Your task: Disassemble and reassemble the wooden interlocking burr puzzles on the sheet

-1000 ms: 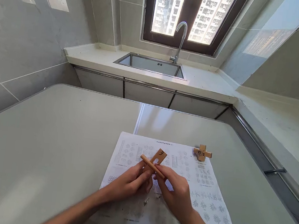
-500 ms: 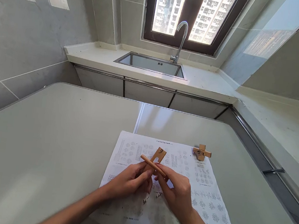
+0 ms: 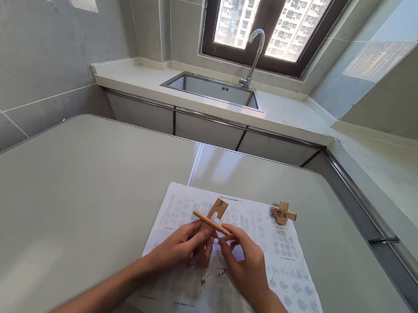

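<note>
My left hand is closed around a flat notched wooden piece with a dark mark near its top. Across that piece lies a thin wooden stick, slanting down to the right. The fingers of my right hand are at the stick's right end, with the index finger against it and the thumb lower. My fingers hide the lower part of the notched piece. Both hands are above a printed paper sheet, where small pale-and-dark bits show below them.
A cross-shaped wooden assembly with dark marks rests at the sheet's upper right edge. The pale table extends to both sides. Beyond it are a counter, a sink and a faucet beneath a window.
The notched piece and the stick have shifted slightly up and left, with the stick lying flatter. My right thumb has moved a little away from the stick.
</note>
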### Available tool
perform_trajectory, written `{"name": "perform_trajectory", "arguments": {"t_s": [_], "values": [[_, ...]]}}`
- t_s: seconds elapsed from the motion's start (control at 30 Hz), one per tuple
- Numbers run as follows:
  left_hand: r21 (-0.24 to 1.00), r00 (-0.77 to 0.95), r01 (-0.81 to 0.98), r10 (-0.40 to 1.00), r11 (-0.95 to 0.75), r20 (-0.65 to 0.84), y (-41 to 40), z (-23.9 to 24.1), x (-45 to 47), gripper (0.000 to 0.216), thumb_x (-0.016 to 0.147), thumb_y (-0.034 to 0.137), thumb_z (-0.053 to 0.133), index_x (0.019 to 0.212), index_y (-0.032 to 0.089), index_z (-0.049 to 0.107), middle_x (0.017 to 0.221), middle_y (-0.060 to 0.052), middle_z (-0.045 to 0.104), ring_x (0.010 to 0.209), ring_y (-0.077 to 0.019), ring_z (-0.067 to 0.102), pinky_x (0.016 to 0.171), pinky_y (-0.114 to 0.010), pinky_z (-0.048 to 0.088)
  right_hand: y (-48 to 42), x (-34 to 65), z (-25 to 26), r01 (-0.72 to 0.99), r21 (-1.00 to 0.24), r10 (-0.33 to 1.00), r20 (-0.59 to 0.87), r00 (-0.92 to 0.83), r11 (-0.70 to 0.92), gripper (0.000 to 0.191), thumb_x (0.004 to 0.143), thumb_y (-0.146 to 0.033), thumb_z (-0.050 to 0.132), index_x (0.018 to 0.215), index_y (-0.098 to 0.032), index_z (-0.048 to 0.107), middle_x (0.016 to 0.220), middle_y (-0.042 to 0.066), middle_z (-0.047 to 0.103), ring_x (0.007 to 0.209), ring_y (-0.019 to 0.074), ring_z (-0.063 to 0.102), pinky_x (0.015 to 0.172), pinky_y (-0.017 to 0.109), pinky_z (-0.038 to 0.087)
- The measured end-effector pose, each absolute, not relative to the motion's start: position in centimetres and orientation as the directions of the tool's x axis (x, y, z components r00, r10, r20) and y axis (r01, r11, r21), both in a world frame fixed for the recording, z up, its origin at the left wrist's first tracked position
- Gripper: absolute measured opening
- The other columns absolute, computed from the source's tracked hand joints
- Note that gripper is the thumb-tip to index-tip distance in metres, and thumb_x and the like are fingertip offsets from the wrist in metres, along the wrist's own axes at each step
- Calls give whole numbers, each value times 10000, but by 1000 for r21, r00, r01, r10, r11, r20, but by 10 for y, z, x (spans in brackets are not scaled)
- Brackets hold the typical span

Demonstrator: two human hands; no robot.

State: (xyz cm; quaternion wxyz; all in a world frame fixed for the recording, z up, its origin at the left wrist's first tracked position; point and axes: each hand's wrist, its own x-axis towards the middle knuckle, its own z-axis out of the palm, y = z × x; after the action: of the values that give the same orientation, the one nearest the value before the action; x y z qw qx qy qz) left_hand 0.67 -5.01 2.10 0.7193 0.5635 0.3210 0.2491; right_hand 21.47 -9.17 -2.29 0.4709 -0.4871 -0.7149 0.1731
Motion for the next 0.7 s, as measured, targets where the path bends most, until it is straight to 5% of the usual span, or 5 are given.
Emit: {"name": "perform_trajectory", "arguments": {"t_s": [0.23,0.7], "values": [[922,563,-162,800,353,-207,-45,6,6,463,1008,602,624,1076,144,636,727,16,611,463,-64,415,468,-240,309,-87,216,-31,669,-636,897,428,-109,385,395,970,-339,713,1340,-259,599,1233,136,677,1119,325,680,924,498,629],[916,559,-186,805,354,-198,-45,10,6,435,1004,585,640,1057,154,641,695,39,574,457,-60,408,471,-234,328,-92,213,-24,694,-621,929,290,-230,366,503,886,-240,772,1349,-266,578,1108,97,650,1008,313,632,878,511,583]]}}
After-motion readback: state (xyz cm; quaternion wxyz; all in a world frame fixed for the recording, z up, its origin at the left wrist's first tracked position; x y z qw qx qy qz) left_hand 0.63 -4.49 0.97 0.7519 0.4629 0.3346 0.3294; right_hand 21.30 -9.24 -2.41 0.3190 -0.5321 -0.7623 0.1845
